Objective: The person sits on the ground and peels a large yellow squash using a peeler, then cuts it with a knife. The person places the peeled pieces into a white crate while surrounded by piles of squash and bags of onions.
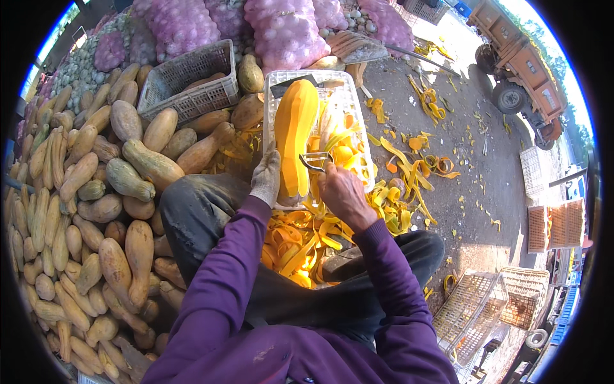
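Observation:
A long, mostly peeled orange pumpkin (296,139) stands tilted over an upturned white plastic crate (352,103). My left hand (266,175), in a knitted work glove, holds it low on its left side. My bare right hand (343,192) grips a metal peeler (315,161), whose blade is at the pumpkin's right side. Some skin remains at the pumpkin's bottom end. A dark, flat blade (292,86) lies on the crate behind the pumpkin, partly hidden. Yellow and orange peels (297,245) lie on the crate and in a heap between my legs.
Unpeeled pumpkins (139,168) are piled at the left, beside a grey plastic crate (192,89). Mesh sacks of onions (285,33) stand at the back, near a shovel (357,48). Peel strips litter the ground at the right. Stacked crates (472,307) and an orange truck (527,67) stand farther right.

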`<act>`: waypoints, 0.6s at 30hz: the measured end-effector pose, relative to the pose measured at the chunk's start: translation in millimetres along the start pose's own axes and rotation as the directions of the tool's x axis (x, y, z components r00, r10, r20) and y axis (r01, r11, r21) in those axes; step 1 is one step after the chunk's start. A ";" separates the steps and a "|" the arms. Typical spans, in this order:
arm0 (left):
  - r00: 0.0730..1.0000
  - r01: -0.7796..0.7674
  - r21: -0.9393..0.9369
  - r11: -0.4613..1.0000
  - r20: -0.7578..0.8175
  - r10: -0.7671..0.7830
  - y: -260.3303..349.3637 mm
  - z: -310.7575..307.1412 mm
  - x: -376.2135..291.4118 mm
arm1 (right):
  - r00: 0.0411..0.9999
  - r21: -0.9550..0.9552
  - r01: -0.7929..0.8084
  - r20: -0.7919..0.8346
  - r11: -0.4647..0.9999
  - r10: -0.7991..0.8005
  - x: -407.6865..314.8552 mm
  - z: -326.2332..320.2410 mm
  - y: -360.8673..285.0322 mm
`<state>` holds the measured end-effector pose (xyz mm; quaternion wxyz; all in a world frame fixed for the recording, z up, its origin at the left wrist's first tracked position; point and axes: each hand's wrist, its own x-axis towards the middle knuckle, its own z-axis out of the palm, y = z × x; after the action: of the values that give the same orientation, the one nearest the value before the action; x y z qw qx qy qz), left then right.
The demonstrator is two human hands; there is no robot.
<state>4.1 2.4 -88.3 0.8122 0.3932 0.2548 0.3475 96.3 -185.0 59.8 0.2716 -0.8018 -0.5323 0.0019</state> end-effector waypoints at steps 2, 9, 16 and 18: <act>0.999 -0.002 0.105 0.995 -0.034 0.006 -0.7 1.9 -0.4 | 0.999 0.000 -0.040 -0.016 0.999 0.040 47.8 25.2 28.2; 0.992 0.057 0.437 0.898 -0.130 0.000 24.9 21.2 -22.1 | 0.981 -0.036 -0.066 0.178 0.997 0.072 74.6 40.3 16.6; 0.992 0.031 0.428 0.903 -0.121 0.024 23.0 19.6 -17.4 | 0.954 -0.040 -0.003 0.300 0.999 0.015 -8.0 22.5 -11.6; 0.994 -0.020 0.369 0.929 -0.094 0.059 14.4 13.9 -12.5 | 0.879 -0.051 0.024 0.477 0.998 0.004 -41.2 15.9 -15.5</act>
<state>0.6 -7.2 -67.0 0.7029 0.5249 0.3489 0.3297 60.5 -208.9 41.2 0.1099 -0.7812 -0.5867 0.1830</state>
